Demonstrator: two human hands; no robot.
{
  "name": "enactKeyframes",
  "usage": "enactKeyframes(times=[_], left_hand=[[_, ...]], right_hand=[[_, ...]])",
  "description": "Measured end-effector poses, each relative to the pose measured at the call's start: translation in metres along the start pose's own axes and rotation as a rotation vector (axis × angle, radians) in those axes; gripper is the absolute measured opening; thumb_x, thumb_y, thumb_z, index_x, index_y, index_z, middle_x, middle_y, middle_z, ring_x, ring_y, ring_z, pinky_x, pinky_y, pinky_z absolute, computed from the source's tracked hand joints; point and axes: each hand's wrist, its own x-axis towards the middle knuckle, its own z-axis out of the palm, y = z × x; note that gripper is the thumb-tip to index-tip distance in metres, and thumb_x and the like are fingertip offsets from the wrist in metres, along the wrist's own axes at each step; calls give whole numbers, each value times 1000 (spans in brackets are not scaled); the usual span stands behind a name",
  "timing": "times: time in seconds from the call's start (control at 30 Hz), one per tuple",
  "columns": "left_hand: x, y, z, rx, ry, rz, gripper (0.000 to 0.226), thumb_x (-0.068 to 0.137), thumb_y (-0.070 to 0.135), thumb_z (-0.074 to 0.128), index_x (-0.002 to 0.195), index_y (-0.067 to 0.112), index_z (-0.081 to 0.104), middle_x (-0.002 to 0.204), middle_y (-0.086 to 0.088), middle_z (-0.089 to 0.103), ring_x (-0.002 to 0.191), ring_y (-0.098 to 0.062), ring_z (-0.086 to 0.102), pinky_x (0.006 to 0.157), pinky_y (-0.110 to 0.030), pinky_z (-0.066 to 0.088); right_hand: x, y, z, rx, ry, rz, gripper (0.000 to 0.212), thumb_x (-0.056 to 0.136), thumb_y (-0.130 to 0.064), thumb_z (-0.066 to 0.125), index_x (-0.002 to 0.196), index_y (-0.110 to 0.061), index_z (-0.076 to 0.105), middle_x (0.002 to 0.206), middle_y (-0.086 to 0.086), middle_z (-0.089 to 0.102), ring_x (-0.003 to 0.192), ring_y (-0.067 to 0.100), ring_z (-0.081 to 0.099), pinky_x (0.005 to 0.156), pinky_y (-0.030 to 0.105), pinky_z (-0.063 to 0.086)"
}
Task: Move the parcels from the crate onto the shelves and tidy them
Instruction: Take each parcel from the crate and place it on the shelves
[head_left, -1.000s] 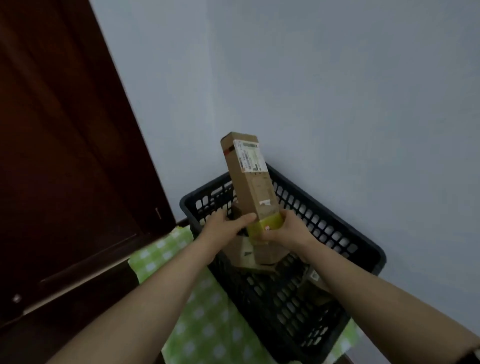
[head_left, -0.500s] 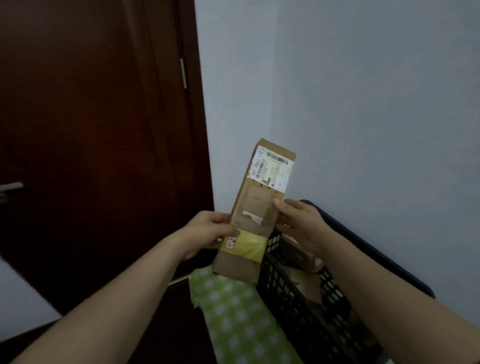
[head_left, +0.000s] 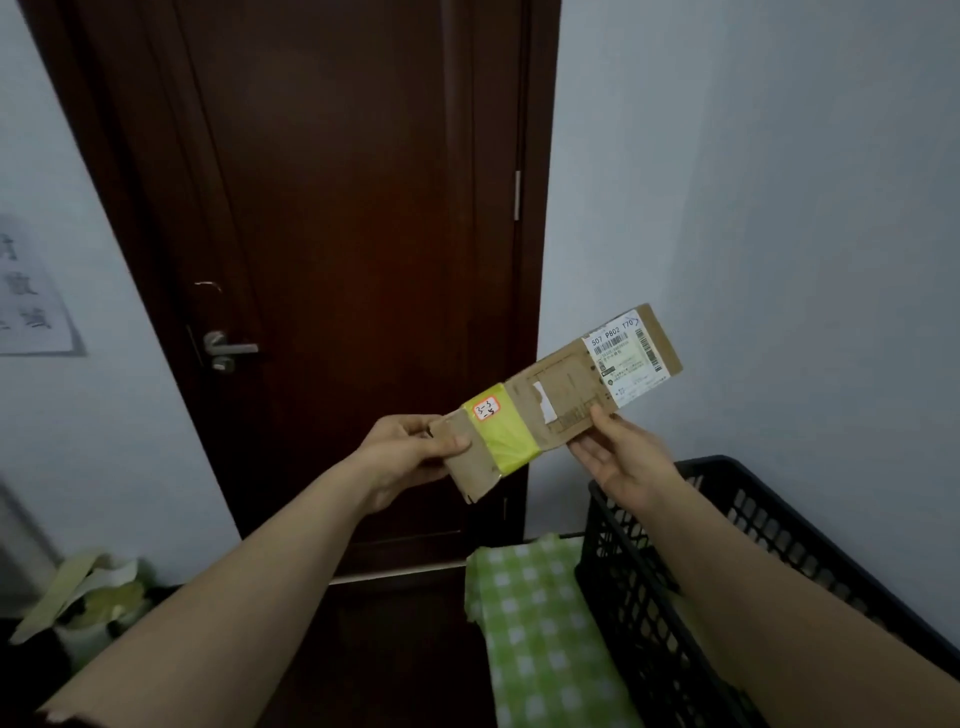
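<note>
The parcel had swung down from near upright to a long slant, and the view had turned onto the door. The left hand gripped the near end, fingers curled behind and thumb clamped on the front. The right hand only propped it: fingers fairly straight along the lower edge, thumb tip on the face. The printed side faced the person, probably so the markings could be read before picking a shelf. No shelf was in view. The parcel hung in the air, left of the crate and well clear of it. The count: one parcel, one shipping label, one handwritten sticker, one yellow band, one crate.
</note>
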Motion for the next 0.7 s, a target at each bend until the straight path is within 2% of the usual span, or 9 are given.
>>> enactKeyframes(times=[0.07,0.1,0.13,0.2,0.27,0.37,0.4,0.57,0.7], left_hand=[[-5,3,-10,15,38,-4,39,76,7,75,113,7,64,110,-8,68,98,-16,66,67,-25,57],[-6,4,-16,21,55,-7,39,76,7,75,114,7,64,110,-8,68,99,-17,66,67,-25,57],[-8,5,-21,27,69,-11,41,76,6,75,115,7,63,111,-9,68,101,-19,65,70,-27,57],[-10,4,-31,37,89,-18,45,75,6,75,117,6,61,112,-10,67,104,-21,65,76,-31,57],[-13,2,-39,44,102,-32,50,74,7,77,121,6,60,113,-10,67,103,-20,65,77,-32,57],[-16,-1,-46,55,116,-43,54,73,8,77,123,6,58,115,-9,65,105,-20,64,76,-32,58],[-16,-1,-48,60,120,-48,55,73,9,77,124,6,57,116,-9,65,105,-20,64,77,-32,58],[-19,-4,-61,61,149,-63,62,73,9,78,130,6,53,118,-9,64,105,-20,64,76,-32,58],[-20,-5,-69,35,187,-70,71,71,8,79,135,5,47,118,-9,63,104,-19,64,78,-33,58]], right_hand=[[5,-4,3,-17,41,-32,46,83,-12,70,125,-5,53,124,17,58,114,31,58,95,42,50],[6,-7,2,-7,78,-57,62,81,-13,72,136,-7,43,128,16,54,118,32,55,98,45,48],[10,-9,0,2,115,-94,77,81,-12,72,146,-12,30,128,15,51,120,32,53,101,47,46],[13,-14,-2,-5,142,-160,93,84,-7,69,152,-26,9,113,9,55,117,29,55,103,49,43],[13,-15,-2,-65,108,-175,88,87,-6,66,151,-32,12,105,5,58,111,26,59,100,49,45],[15,-7,1,-244,30,-172,47,91,-9,61,133,-25,46,116,7,64,109,24,61,100,49,46],[17,-5,1,-279,16,-180,40,92,-9,61,128,-22,50,116,7,65,109,24,62,99,49,46],[22,2,7,-238,2,-161,52,91,-6,60,139,-15,42,116,10,65,109,26,62,99,48,46],[27,10,13,-269,-14,-131,37,92,-5,59,126,-17,50,113,12,66,107,27,63,96,47,49]])
